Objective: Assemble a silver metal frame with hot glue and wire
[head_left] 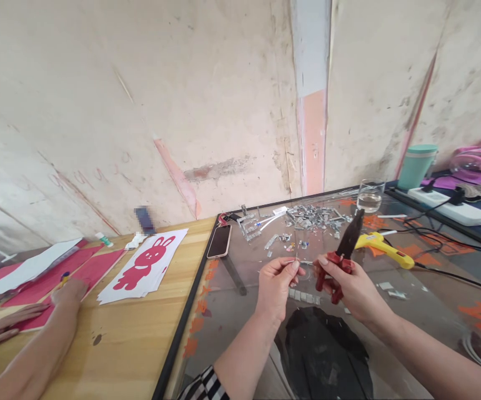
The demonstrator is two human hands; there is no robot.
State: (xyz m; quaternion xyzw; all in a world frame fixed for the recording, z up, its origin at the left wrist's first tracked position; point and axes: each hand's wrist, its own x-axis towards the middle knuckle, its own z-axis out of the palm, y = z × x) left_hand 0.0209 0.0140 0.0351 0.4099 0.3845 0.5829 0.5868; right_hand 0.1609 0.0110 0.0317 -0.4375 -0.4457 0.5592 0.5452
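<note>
My left hand point(280, 282) is closed in a pinch on a thin, small piece too small to name, above the glass-topped table point(249, 328). Just to its right, my right hand point(351, 286) wraps round the red handles of dark-bladed pliers point(349, 239), whose jaws point up and away. A short row of silvery pieces point(304, 296) lies below my hands. Beyond them is a heap of small metal pieces point(317, 216), with a few loose ones nearer.
A yellow glue gun point(384, 248), a glass point(369, 197), a green cup point(416, 166) and a power strip point(449, 205) stand or lie to the right. A phone point(219, 241) lies left. On the wooden table point(140, 344), another person's hands rest on red paper point(94, 272) beside a rabbit print point(144, 264).
</note>
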